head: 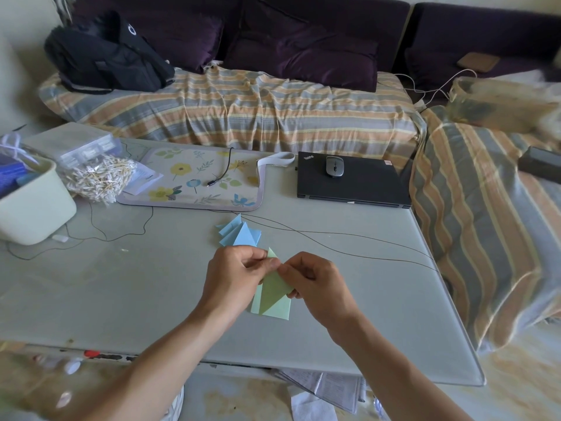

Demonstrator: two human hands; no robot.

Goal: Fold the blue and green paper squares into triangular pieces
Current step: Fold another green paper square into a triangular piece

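Observation:
A green paper (273,294), partly folded with a darker triangular flap over a lighter strip, is held just above the grey table (151,284). My left hand (233,278) pinches its upper left edge near the top point. My right hand (315,287) pinches the upper right edge, thumb and fingers curled on the paper. A small pile of folded blue paper triangles (239,233) lies on the table just beyond my hands.
A closed black laptop (352,180) with a mouse (334,166) sits at the back right. A floral mat (197,180), a bag of cotton swabs (97,177) and a cream bin (33,205) stand at the left. Thin cables (349,235) cross the table.

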